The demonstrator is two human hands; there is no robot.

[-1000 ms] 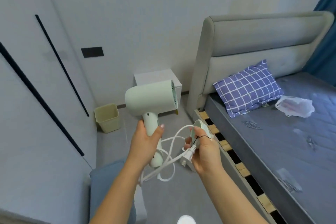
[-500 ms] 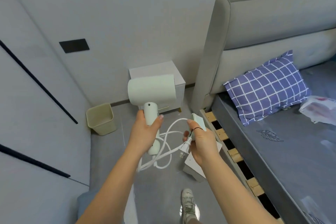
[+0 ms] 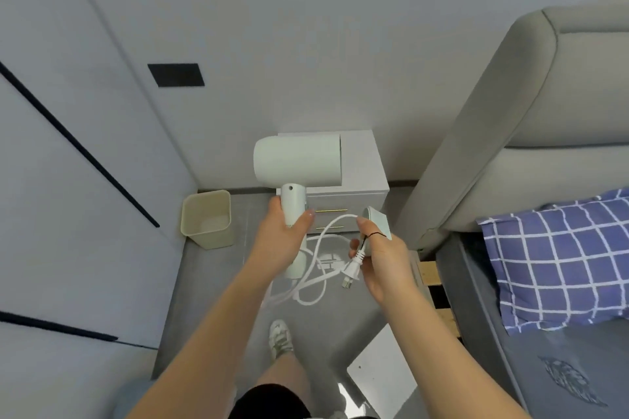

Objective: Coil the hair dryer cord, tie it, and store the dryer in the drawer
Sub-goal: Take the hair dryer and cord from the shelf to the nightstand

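My left hand (image 3: 284, 241) grips the handle of a pale green hair dryer (image 3: 297, 161), held upright with its barrel pointing right. The white cord (image 3: 316, 269) hangs in loose loops between my hands. My right hand (image 3: 381, 258) holds the cord near the white plug (image 3: 352, 270), together with a pale nozzle piece (image 3: 376, 221); a thin black tie (image 3: 369, 237) loops over its index finger. Behind the dryer stands a small white nightstand (image 3: 366, 167) with gold-handled drawers (image 3: 332, 211), both closed.
A beige waste bin (image 3: 207, 218) stands on the grey floor left of the nightstand. A grey upholstered bed (image 3: 531, 119) with a blue checked pillow (image 3: 558, 258) fills the right side. A white flat board (image 3: 381, 374) lies on the floor by my shoe (image 3: 280, 337).
I have walked closer to the nightstand and the view has tilted down. Both hands keep the same holds on the dryer and cord.
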